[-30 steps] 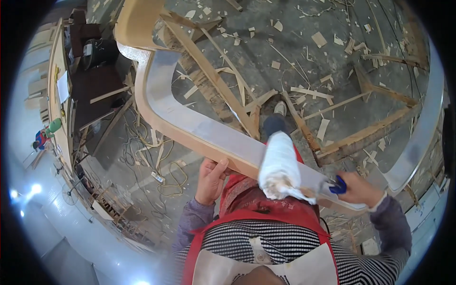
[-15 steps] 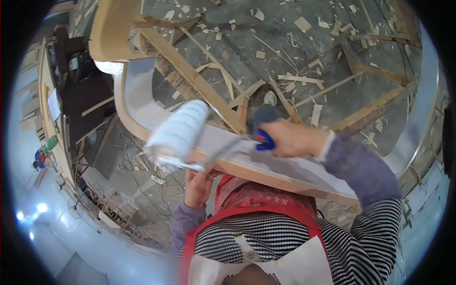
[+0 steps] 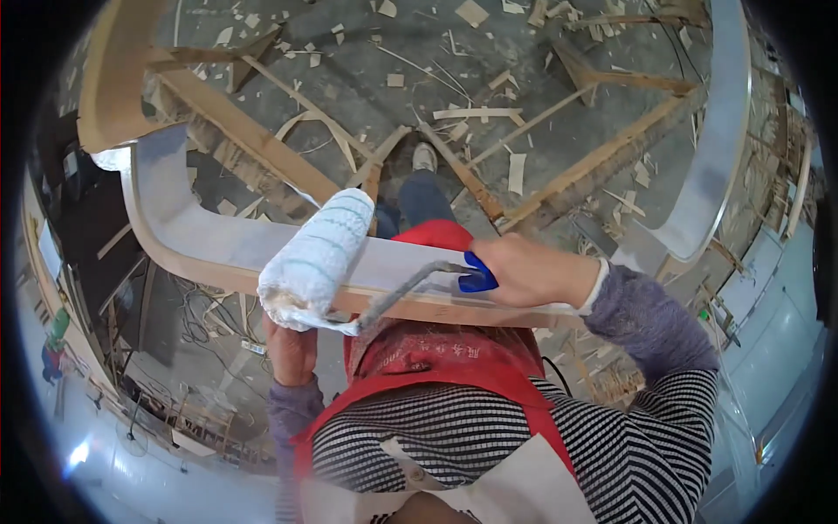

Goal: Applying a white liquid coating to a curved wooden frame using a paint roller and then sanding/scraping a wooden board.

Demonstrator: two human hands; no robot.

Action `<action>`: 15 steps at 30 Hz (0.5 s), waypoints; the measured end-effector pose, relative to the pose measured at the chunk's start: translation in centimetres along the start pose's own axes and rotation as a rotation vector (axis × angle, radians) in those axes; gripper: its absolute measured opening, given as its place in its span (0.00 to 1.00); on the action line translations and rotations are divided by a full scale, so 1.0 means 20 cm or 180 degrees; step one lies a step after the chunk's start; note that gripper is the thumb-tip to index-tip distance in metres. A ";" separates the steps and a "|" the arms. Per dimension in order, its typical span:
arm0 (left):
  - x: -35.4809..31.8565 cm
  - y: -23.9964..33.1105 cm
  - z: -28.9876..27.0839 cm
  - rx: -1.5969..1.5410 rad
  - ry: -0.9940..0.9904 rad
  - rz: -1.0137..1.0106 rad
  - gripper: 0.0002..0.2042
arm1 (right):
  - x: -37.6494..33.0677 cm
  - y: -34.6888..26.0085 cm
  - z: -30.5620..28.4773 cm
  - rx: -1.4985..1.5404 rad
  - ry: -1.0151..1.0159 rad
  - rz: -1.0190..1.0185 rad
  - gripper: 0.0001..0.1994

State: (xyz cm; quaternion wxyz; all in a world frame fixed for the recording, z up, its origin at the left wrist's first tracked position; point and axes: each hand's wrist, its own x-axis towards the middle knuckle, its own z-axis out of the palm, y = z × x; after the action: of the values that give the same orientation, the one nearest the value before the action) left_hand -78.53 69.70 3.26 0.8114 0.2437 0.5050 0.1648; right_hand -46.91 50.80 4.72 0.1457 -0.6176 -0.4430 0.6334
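A grey floor (image 3: pixel 349 98) spreads out on the far side. Nearer, a long curved panel (image 3: pixel 218 237) crosses in front of the worker, bending away at the left; timber braces (image 3: pixel 253 140) stand beyond it. The white fluffy roller (image 3: pixel 319 253) is over the panel, left of centre; I can't tell whether they touch. The right hand (image 3: pixel 534 271) is closed around its blue handle (image 3: pixel 477 274). The left hand (image 3: pixel 292 351), partly hidden, is below the roller, its grip unclear. Pale wood scraps (image 3: pixel 517 173) litter the far floor.
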 end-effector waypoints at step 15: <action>0.04 -0.01 0.06 0.0476 -0.0285 -0.0127 0.14 | -1.42 0.21 1.02 0.1253 0.2217 0.3120 0.13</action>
State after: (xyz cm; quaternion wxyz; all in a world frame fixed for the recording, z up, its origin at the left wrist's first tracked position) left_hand -77.18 69.67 2.96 0.8159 0.3005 0.4839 0.0994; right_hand -58.45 19.90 16.91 0.0852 -0.8803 0.0896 0.4580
